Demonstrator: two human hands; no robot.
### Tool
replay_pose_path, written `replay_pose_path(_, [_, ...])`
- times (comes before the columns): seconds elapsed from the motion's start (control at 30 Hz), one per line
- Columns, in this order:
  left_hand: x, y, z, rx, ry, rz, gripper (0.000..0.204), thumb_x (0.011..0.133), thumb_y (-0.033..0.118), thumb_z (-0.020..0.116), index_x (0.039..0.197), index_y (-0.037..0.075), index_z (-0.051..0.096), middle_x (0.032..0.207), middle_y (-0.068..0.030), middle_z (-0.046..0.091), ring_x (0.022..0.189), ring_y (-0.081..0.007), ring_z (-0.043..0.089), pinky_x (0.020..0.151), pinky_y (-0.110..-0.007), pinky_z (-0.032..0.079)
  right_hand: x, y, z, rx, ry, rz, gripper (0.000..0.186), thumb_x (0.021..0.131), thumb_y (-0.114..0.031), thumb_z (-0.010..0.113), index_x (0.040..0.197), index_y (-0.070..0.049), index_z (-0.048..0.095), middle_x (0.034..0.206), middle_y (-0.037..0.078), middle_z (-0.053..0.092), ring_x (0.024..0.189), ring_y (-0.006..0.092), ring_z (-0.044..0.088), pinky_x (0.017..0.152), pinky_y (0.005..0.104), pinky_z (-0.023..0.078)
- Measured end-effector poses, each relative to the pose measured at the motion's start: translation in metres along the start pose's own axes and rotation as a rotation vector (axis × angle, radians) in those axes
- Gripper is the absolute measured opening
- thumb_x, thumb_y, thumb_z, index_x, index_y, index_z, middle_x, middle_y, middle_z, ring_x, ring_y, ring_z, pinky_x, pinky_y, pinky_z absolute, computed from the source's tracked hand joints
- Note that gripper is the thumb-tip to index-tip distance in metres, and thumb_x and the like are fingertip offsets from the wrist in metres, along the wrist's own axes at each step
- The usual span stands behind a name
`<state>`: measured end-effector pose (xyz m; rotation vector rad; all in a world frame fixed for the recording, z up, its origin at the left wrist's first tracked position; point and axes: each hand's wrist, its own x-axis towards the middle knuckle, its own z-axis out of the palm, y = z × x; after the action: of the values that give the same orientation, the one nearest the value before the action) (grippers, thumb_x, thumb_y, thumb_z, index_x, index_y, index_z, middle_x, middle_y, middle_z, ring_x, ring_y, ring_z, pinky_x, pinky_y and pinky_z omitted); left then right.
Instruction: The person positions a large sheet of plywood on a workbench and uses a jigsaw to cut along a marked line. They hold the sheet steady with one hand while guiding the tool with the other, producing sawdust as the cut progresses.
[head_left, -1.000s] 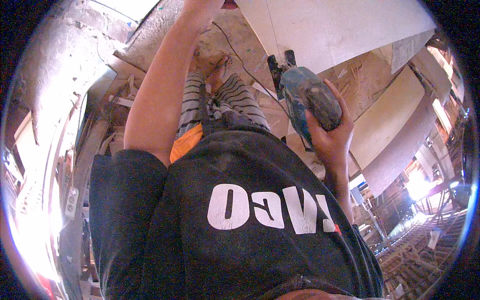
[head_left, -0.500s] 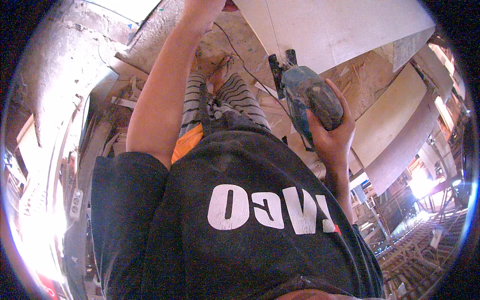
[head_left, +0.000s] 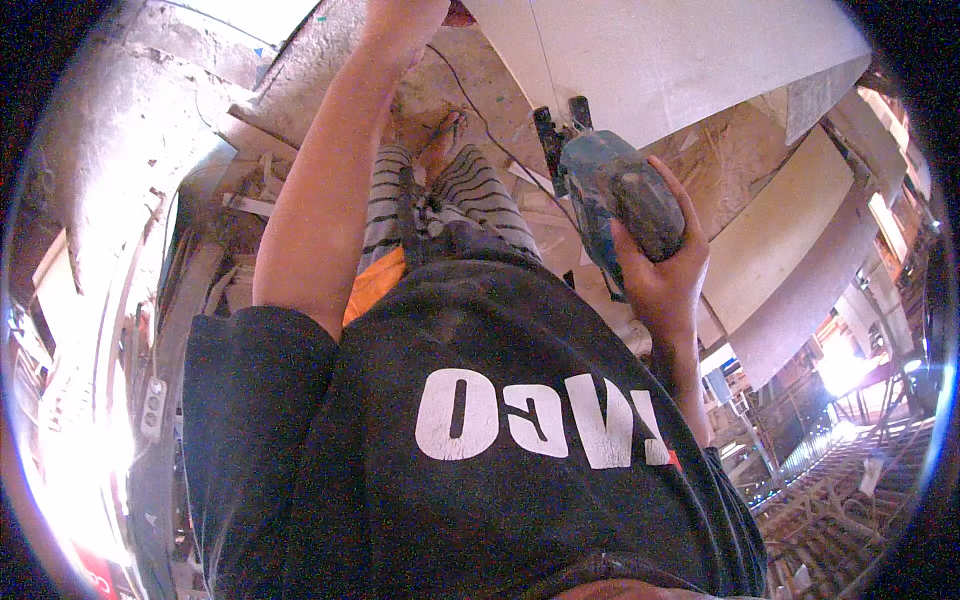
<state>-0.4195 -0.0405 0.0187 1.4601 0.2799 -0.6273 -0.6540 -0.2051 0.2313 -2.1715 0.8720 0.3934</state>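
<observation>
My right hand is wrapped round the body of a dusty blue-and-black jigsaw. The jigsaw's black forked base plate meets the near edge of a large pale sheet, seemingly plywood. A thin dark line runs across that sheet, away from the tool's front. At the top edge of the head view, my left hand is by the sheet's left corner, beside something dark red. Its fingers are cut off by the picture's edge, so their grip is hidden.
A dark cord curves over the dusty floor near my sandalled foot. More pale sheets lean at the right. Wood scraps lie around them. A white power strip hangs at the left, near bright glare.
The jigsaw has shifted very slightly forward and left along the sheet, with my right hand still round it. My left arm is almost in the same place.
</observation>
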Motion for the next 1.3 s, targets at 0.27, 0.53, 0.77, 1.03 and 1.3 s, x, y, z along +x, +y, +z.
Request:
replay_pose_path(0.27, [-0.004,0.009,-0.001,0.045,0.007,-0.032,0.038,0.104,0.030,0.068,0.104,-0.008,0.071,0.083,-0.0142,0.075,0.066,-0.0221,0.075,0.055,-0.035,0.063,0.003,0.000,0.002,0.007,-0.001,-0.003,0.064,0.087,0.006,0.072,0.148,0.000,0.056,0.133,0.018,0.070,0.123,0.0238,0.068,0.108,0.0369,0.052])
replay_pose_path(0.53, [-0.005,0.009,0.000,0.031,0.001,-0.018,0.038,0.104,0.029,0.068,0.105,-0.008,0.072,0.084,-0.0147,0.076,0.066,-0.0226,0.076,0.056,-0.035,0.063,0.003,-0.006,0.003,-0.002,0.006,0.023,0.064,0.087,0.007,0.072,0.148,0.001,0.056,0.133,0.018,0.070,0.123,0.0239,0.068,0.108,0.0369,0.052])
replay_pose_path(0.77, [-0.007,0.014,0.001,0.028,0.004,-0.046,0.038,0.105,0.029,0.067,0.106,-0.009,0.072,0.085,-0.0147,0.075,0.067,-0.0217,0.075,0.056,-0.034,0.062,0.005,-0.017,0.003,0.047,0.006,0.044,0.062,0.087,0.005,0.073,0.147,0.002,0.056,0.131,0.018,0.071,0.122,0.0229,0.068,0.108,0.0365,0.052])
replay_pose_path(1.03, [-0.008,0.014,0.003,0.055,0.027,-0.030,0.041,0.104,0.030,0.069,0.107,-0.011,0.072,0.084,-0.0136,0.074,0.067,-0.0194,0.074,0.056,-0.035,0.062,0.008,-0.013,0.002,0.031,0.006,-0.002,0.061,0.087,0.005,0.073,0.146,0.002,0.057,0.132,0.018,0.071,0.122,0.0228,0.068,0.108,0.0362,0.052])
replay_pose_path(1.3, [-0.006,0.012,0.000,0.058,-0.010,-0.031,0.042,0.104,0.032,0.069,0.103,-0.010,0.071,0.082,-0.0132,0.073,0.064,-0.0201,0.073,0.055,-0.034,0.061,0.009,-0.011,0.002,0.029,0.009,-0.013,0.062,0.086,0.007,0.072,0.146,0.002,0.057,0.132,0.018,0.071,0.123,0.0232,0.068,0.108,0.0363,0.052])
